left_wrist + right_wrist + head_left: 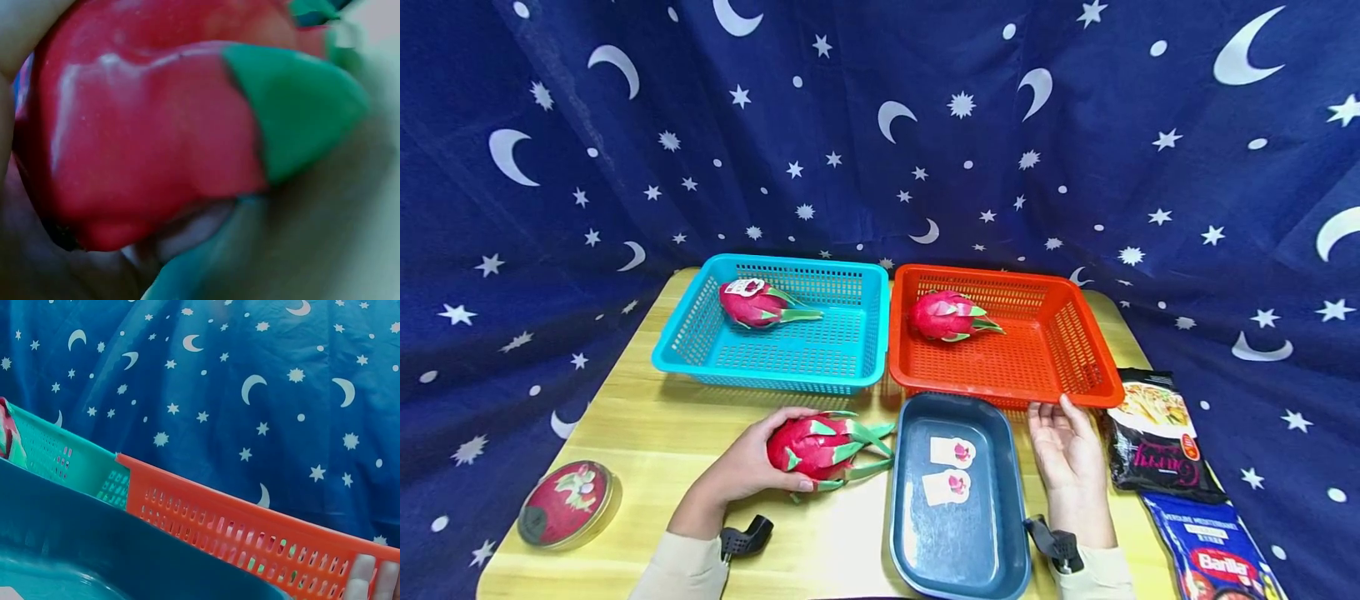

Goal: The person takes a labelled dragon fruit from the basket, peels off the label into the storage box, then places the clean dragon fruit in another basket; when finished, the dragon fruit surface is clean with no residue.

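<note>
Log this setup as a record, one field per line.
Left hand: grips a dragon fruit, left of the tray
Right hand: palm up, fingers at the red basket's near rim
Blue basket: holds a labelled fruit
Red basket: holds another fruit
Tray: two loose labels
Far left: round container
Far right: black packet, blue packet
Backdrop: curtain with moons and stars

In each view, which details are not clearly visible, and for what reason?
Head view: part of the held dragon fruit, covered by the left hand.
Head view: near end of the Barilla packet, cut off by the bottom edge.
Left wrist view: that fruit's far leaf ends, blurred.
Right wrist view: most of the right hand, cut off by the corner.
</note>
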`<state>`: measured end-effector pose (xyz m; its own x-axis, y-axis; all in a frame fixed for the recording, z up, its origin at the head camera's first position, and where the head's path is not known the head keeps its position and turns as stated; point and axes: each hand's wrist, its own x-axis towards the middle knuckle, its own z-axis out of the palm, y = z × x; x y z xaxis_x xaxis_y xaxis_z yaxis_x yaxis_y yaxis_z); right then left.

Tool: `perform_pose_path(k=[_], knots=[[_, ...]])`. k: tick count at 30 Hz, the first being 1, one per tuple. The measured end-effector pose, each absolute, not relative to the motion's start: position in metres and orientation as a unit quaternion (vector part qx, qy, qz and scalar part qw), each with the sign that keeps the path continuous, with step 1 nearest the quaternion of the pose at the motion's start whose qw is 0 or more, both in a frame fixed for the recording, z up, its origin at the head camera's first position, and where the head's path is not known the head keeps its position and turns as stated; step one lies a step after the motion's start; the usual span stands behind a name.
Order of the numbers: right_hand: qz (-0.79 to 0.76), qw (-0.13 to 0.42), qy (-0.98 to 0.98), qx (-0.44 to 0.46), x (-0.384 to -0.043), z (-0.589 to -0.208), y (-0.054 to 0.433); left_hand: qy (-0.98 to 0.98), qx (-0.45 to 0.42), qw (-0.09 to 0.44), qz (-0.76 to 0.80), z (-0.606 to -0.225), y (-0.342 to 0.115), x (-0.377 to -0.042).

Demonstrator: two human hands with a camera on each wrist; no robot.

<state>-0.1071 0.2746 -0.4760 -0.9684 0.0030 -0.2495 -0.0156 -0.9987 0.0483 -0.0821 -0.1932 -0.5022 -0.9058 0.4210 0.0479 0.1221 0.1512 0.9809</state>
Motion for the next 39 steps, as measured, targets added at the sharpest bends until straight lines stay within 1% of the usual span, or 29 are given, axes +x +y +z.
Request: perform_pose_path(k=[5, 7, 9, 12, 15, 17, 19, 24, 27, 30, 32, 35, 39], knots=[[0.994, 0.011, 0.011, -0.110, -0.107, -0.477, 0.275, 0.744, 0.206, 0.136, 0.621, -0.493, -0.211, -0.083], [0.994, 0.013, 0.009, -0.107, -0.107, -0.478, 0.275, 0.739, 0.231, 0.137, 0.618, -0.486, -0.223, -0.083], [0.994, 0.016, 0.009, -0.104, -0.107, -0.479, 0.275, 0.739, 0.260, 0.126, 0.609, -0.477, -0.237, -0.081], [0.995, 0.024, 0.008, -0.102, -0.108, -0.480, 0.274, 0.735, 0.312, 0.090, 0.595, -0.461, -0.253, -0.079], [0.995, 0.034, 0.003, -0.099, -0.109, -0.481, 0.273, 0.726, 0.364, 0.026, 0.582, -0.444, -0.258, -0.082], [0.995, 0.040, 0.000, -0.094, -0.108, -0.481, 0.273, 0.718, 0.375, -0.010, 0.586, -0.432, -0.252, -0.087], [0.995, 0.045, -0.003, -0.088, -0.108, -0.481, 0.272, 0.733, 0.364, -0.048, 0.572, -0.419, -0.237, -0.093], [0.996, 0.052, -0.009, -0.078, -0.107, -0.480, 0.270, 0.800, 0.304, -0.088, 0.510, -0.388, -0.169, -0.117], [0.995, 0.055, -0.013, -0.077, -0.108, -0.479, 0.271, 0.809, 0.312, -0.105, 0.487, -0.380, -0.122, -0.141], [0.995, 0.057, -0.016, -0.078, -0.109, -0.478, 0.273, 0.815, 0.318, -0.119, 0.469, -0.382, -0.075, -0.169], [0.995, 0.056, -0.016, -0.082, -0.109, -0.479, 0.274, 0.826, 0.309, -0.110, 0.460, -0.387, -0.047, -0.186], [0.994, 0.057, -0.022, -0.086, -0.108, -0.480, 0.274, 0.844, 0.285, -0.068, 0.449, -0.394, -0.011, -0.210], [0.994, 0.059, -0.029, -0.088, -0.107, -0.481, 0.272, 0.872, 0.268, -0.014, 0.409, -0.403, 0.017, -0.234]])
